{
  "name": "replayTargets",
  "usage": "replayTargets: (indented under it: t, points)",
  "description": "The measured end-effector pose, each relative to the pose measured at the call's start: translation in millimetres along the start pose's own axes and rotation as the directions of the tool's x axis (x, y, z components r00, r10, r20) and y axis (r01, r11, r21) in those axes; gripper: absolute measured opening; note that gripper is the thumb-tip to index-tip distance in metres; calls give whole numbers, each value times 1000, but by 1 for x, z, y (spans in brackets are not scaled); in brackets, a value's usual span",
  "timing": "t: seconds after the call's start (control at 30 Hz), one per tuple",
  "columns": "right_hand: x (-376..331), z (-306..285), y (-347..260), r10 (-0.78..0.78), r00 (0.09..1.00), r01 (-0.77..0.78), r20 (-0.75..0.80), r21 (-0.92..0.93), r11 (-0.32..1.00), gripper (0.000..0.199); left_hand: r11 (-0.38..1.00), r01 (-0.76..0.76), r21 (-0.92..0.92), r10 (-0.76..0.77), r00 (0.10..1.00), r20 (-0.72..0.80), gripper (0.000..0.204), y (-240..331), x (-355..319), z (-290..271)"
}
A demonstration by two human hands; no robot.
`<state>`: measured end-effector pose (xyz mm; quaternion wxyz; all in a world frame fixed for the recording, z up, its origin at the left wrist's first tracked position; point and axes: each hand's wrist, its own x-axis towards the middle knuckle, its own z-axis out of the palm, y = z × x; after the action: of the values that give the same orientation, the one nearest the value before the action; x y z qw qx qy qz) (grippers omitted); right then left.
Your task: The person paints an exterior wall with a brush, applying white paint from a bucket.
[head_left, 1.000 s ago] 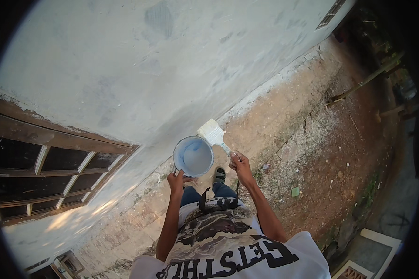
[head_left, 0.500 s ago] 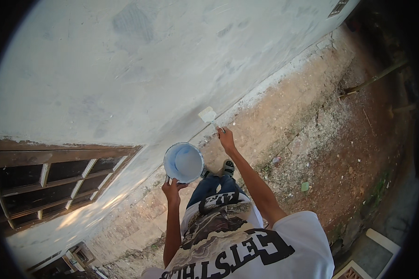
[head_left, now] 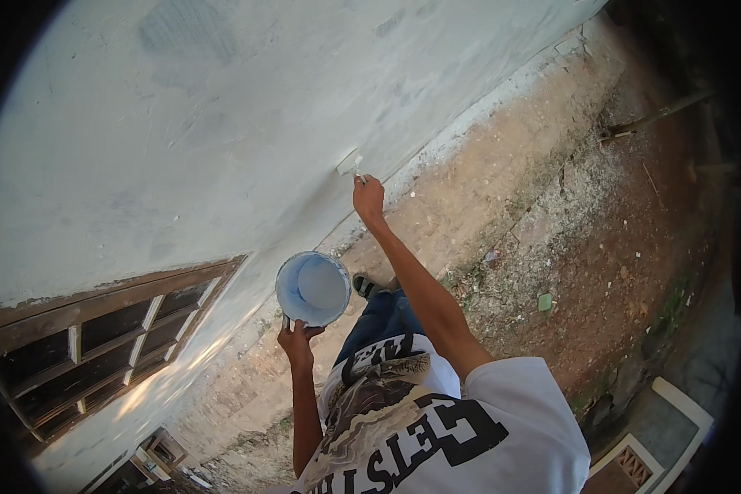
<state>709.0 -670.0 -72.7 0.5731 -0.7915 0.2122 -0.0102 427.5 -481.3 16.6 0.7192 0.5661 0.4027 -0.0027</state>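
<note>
So since a second ago my right hand (head_left: 369,198) has gone from next to the bucket (head_left: 312,289) up to the wall (head_left: 222,123), arm stretched out. It's closed around the brush (head_left: 350,162) handle, bristle end pressed on the pale plaster low down, long axis pointing away from me into the wall. Left hand (head_left: 296,342) grips the bucket from underneath, its opening facing me. Outdoors: bare dirt ground (head_left: 552,206), wooden window frame (head_left: 107,329) on my left.
</note>
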Motion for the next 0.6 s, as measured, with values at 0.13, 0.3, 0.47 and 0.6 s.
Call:
replayTargets:
  t: [0.13,0.3,0.47,0.6]
  points:
    - [-53,-26,-39,-10,999,7,52,48,999,27,1000,6,15,-6,1000,-4,48,2,4,-3]
    - [-44,-39,17,44,998,-39,-53,96,995,26,999,25,36,-26,1000,17,48,6,12,-3]
    - [11,-20,61,68,989,-69,-129,1,998,25,998,-6,67,2,999,54,48,12,13,3]
    - [15,1,31,-13,994,9,-109,-42,999,24,996,17,88,-21,999,40,49,13,15,-2]
